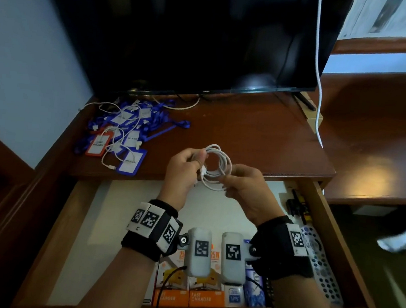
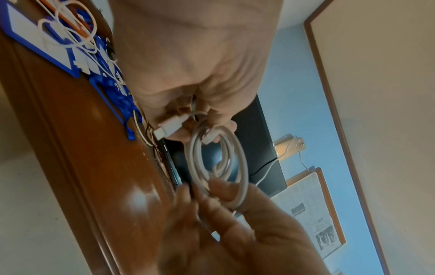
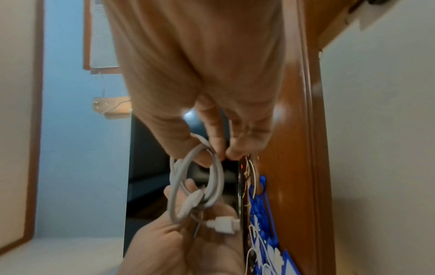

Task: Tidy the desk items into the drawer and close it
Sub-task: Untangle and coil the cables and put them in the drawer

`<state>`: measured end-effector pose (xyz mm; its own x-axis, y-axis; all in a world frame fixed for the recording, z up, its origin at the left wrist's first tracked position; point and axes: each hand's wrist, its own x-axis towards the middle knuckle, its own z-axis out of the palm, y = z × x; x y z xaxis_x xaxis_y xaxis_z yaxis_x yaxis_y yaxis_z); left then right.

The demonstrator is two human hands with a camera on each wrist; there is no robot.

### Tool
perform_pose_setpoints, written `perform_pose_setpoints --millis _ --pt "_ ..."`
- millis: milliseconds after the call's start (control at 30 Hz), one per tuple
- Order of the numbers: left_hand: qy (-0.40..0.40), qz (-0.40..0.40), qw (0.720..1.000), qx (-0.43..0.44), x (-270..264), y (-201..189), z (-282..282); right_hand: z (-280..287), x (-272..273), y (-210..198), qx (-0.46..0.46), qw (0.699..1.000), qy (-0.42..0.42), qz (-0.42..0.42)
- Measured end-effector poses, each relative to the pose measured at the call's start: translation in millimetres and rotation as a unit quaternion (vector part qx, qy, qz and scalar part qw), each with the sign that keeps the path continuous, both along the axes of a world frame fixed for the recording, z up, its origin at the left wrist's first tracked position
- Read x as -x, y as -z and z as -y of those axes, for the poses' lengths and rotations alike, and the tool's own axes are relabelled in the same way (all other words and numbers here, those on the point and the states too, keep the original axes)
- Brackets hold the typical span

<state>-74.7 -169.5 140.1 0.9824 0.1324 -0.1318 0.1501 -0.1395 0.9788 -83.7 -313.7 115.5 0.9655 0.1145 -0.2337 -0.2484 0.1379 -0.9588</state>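
Partway: both hands, left (image 1: 183, 167) and right (image 1: 245, 189), pinching coiled cable (image 1: 217, 166) over open drawer (image 1: 315, 200); badges (image 1: 125, 134) far left on desk (image 1: 247, 138) remaining.

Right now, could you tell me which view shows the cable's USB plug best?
The right wrist view: the plug lies side-on and sharp, sticking out of the coiled cable by the left hand. The left wrist view shows the plug too, partly against fingers. The head view shows only a small white spot.
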Motion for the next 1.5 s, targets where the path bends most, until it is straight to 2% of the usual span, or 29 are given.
perform_pose_setpoints --millis 67,133,267,433,600,700,867,1100,1267,1400,1500 --pt "-0.003 0.002 1.0 -0.003 0.5 3.2 -4.7 4.3 1.7 -1.1 0.086 0.996 0.001 -0.031" --pt "-0.004 0.002 1.0 -0.021 1.0 5.3 -10.0 7.2 3.2 -3.2 0.119 0.992 -0.02 -0.043" --pt "0.007 -0.013 0.998 -0.065 1.8 9.1 -27.2 8.2 5.2 -8.8 0.115 0.991 -0.05 -0.035" --pt "0.075 -0.053 0.983 -0.159 3.2 13.2 -54.7 2.0 2.4 -6.6 0.128 0.99 -0.055 -0.01" --pt "0.014 -0.044 0.991 -0.124 4.2 13.5 -73.0 -25.8 2.0 0.9 0.171 0.983 -0.072 0.005" --pt "-0.009 -0.043 0.997 -0.067 4.1 7.5 -76.9 -51.5 -0.6 10.3 0.178 0.984 -0.03 0.003" --pt "-0.039 -0.074 0.995 0.046 4.6 1.2 -87.7 -94.5 -3.9 14.2 0.103 0.992 0.065 0.017" --pt "-0.014 -0.146 0.978 0.146 -1.3 -0.9 -125.0 -131.9 -7.8 10.0 -0.102 0.993 0.055 -0.012" --pt "0.019 -0.156 0.974 0.162 -4.4 -4.3 -145.5 -150.3 -10.4 4.9 -0.23 0.971 0.067 -0.015" --pt "0.051 -0.175 0.971 0.153 -5.3 -8.0 -161.4 -164.6 -12.1 -0.1 -0.209 0.977 0.044 -0.02" --pt "0.066 -0.18 0.977 0.097 -7.6 -7.7 -168.7 -172.8 -14.3 -3.9 -0.186 0.982 0.032 -0.029"
